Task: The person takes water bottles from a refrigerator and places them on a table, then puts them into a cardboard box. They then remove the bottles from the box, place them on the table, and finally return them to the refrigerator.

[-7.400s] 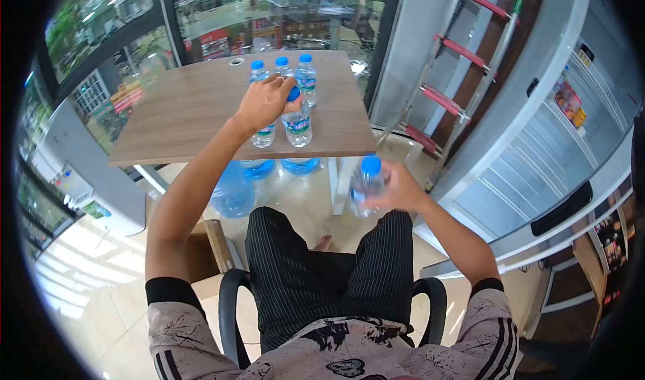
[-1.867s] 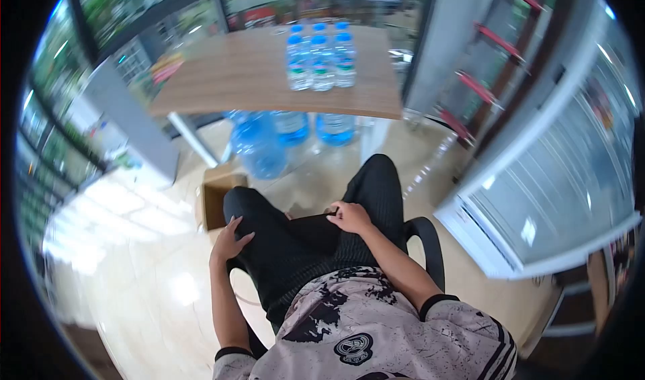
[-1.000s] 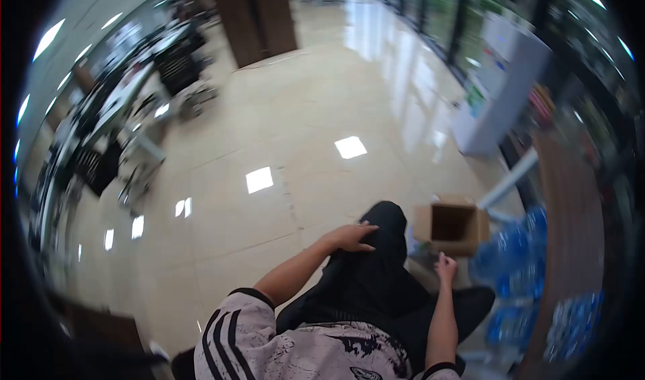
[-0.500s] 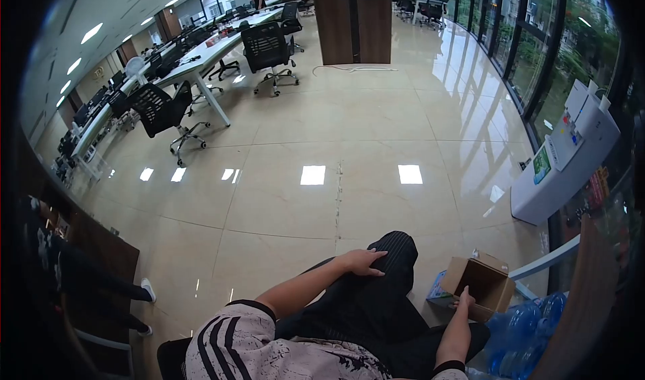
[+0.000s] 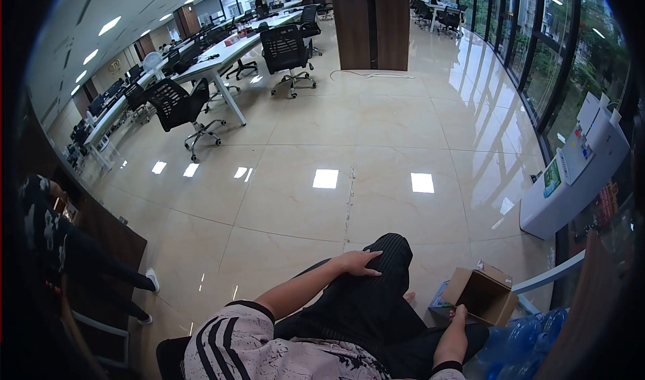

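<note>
My left hand (image 5: 361, 263) lies flat on the knee of my dark striped trousers (image 5: 390, 259), fingers spread, holding nothing. At the near left edge of an open cardboard box (image 5: 494, 298) is my right hand (image 5: 458, 315), its fingers closed together. A small, thin greenish thing (image 5: 448, 305) shows at those fingertips; its kind is too small to make out. The box tilts with its opening towards me, and its inside looks dark. A blue printed side (image 5: 440, 294) shows at its left.
Blue plastic water bottles (image 5: 521, 340) stand right of my leg, beside a pale metal bar (image 5: 551, 272). A white water dispenser (image 5: 571, 172) is by the windows. At left, a person's leg (image 5: 114, 272) shows near a dark wooden panel (image 5: 127, 242). Office chairs (image 5: 285, 51) and desks stand further off.
My view has shifted slightly left and up, so the room appears further right and lower. My right hand has come back from the box opening to its edge, fingers closed with something greenish.
</note>
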{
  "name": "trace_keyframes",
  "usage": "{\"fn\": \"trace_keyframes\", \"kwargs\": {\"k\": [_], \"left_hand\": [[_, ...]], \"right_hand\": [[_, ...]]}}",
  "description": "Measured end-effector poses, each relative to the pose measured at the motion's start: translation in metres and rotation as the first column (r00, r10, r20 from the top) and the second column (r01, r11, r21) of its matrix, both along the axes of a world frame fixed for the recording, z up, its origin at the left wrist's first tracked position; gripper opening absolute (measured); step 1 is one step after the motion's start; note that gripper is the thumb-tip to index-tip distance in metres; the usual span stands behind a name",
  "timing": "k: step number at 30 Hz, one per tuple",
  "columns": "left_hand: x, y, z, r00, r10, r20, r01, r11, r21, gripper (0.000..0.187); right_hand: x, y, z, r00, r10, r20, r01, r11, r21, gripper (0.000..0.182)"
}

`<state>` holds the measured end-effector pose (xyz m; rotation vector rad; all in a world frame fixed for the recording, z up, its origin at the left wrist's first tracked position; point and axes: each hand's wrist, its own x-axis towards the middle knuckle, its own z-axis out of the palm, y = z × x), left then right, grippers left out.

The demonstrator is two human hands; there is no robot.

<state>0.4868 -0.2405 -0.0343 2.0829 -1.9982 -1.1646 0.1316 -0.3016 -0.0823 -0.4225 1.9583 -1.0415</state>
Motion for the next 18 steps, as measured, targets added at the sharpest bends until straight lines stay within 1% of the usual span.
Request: {"fn": "trace_keyframes", "kwargs": {"k": [1, 2, 3, 4, 6, 7, 9, 10, 11, 12, 13, 15, 16, 17, 18], "left_hand": [[0.0, 0.0, 0.001, 1.0, -0.002, -0.002, 0.002, 1.0, -0.002, 0.085], [0.0, -0.001, 0.002, 1.0, -0.004, -0.005, 0.004, 1.0, 0.006, 0.085], [0.002, -0.001, 0.003, 1.0, -0.008, -0.006, 0.008, 1.0, 0.013, 0.085], [0.001, -0.001, 0.003, 1.0, -0.013, -0.007, 0.013, 1.0, 0.014, 0.085], [0.001, -0.002, 0.001, 1.0, -0.021, 0.014, 0.022, 1.0, -0.014, 0.084], [0.0, -0.002, 0.0, 1.0, -0.03, 0.009, 0.03, 0.999, -0.015, 0.084], [-0.004, -0.005, -0.001, 0.998, -0.056, 0.038, 0.057, 0.998, -0.032, 0.083], [-0.008, -0.008, -0.001, 0.997, -0.066, 0.03, 0.067, 0.997, -0.032, 0.083], [-0.011, -0.011, -0.001, 0.995, -0.097, 0.028, 0.098, 0.993, -0.064, 0.081], [-0.013, -0.013, -0.001, 0.991, -0.128, 0.027, 0.13, 0.987, -0.093, 0.079], [-0.017, -0.015, -0.001, 0.989, -0.145, 0.017, 0.146, 0.986, -0.087, 0.079], [-0.02, -0.016, -0.001, 0.979, -0.204, 0.006, 0.198, 0.946, -0.258, 0.073], [-0.023, -0.014, 0.002, 0.972, -0.234, -0.029, 0.209, 0.912, -0.352, 0.069], [-0.024, -0.013, 0.01, 0.956, -0.283, -0.074, 0.226, 0.876, -0.427, 0.069], [-0.028, -0.013, 0.016, 0.946, -0.3, -0.12, 0.215, 0.862, -0.46, 0.069]], "right_hand": [[0.015, 0.015, 0.037, 0.999, -0.032, 0.003, 0.032, 0.997, -0.071, 0.028], [0.023, 0.022, 0.058, 0.999, -0.053, -0.006, 0.052, 0.992, -0.114, 0.028], [0.01, 0.011, 0.027, 0.998, -0.058, -0.007, 0.057, 0.992, -0.115, 0.028], [-0.02, -0.015, -0.037, 0.997, -0.055, -0.063, 0.053, 0.998, -0.045, 0.029], [-0.115, -0.092, -0.235, 0.991, 0.0, -0.13, 0.024, 0.983, 0.182, 0.031], [-0.11, -0.085, -0.214, 0.991, -0.008, -0.134, 0.033, 0.983, 0.181, 0.031], [-0.091, -0.067, -0.151, 0.918, 0.069, -0.391, -0.001, 0.985, 0.17, 0.037], [-0.09, -0.063, -0.147, 0.813, 0.043, -0.58, 0.0, 0.997, 0.074, 0.043], [-0.095, -0.057, -0.138, 0.809, 0.036, -0.586, 0.011, 0.997, 0.076, 0.043], [-0.102, -0.054, -0.127, 0.762, 0.074, -0.644, -0.088, 0.996, 0.011, 0.044], [-0.101, -0.048, -0.101, 0.706, 0.104, -0.7, -0.187, 0.981, -0.042, 0.044], [-0.112, -0.032, -0.072, 0.619, 0.165, -0.768, -0.261, 0.965, -0.003, 0.042], [-0.111, -0.017, -0.051, 0.558, 0.118, -0.821, -0.288, 0.956, -0.059, 0.041], [-0.109, -0.004, -0.032, 0.517, 0.032, -0.855, -0.319, 0.935, -0.157, 0.038], [-0.114, 0.011, -0.013, 0.418, 0.054, -0.907, -0.339, 0.935, -0.101, 0.034]]}}
